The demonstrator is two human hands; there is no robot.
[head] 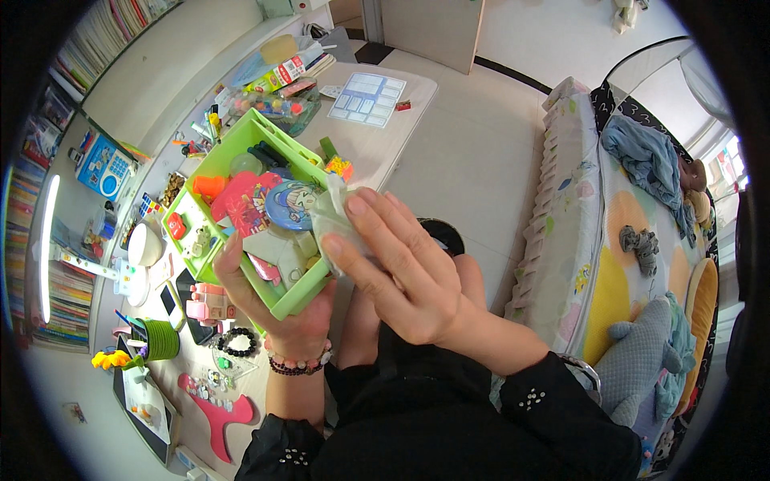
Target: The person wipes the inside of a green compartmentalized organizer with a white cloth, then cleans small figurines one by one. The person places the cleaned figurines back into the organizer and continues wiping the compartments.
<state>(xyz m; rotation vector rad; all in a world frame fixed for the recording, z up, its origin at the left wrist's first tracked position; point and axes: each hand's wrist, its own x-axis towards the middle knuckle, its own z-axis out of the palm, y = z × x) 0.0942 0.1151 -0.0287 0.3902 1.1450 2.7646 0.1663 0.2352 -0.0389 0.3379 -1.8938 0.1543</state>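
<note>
My left hand (298,321) holds a lime-green plastic storage box (304,296) from below, with the thumb up along its near side. The box is tilted and full of small items. Among them I see a round blue badge with a cartoon face (293,204), a red-pink decorated piece (243,201), an orange cup (209,186) and a translucent round item (245,163). In my right hand (409,273) a crumpled whitish wipe or tissue (331,219) is pressed against the box's right side. The fingers hide part of that wall.
The desk bears a white lamp (123,276), a green pen holder (161,338), a black bead bracelet (237,341), a pink whale-tail-shaped piece (225,415) and a printed sheet (367,99). Bookshelves line the left. A bed (613,282) with a grey plush toy (637,355) stands right.
</note>
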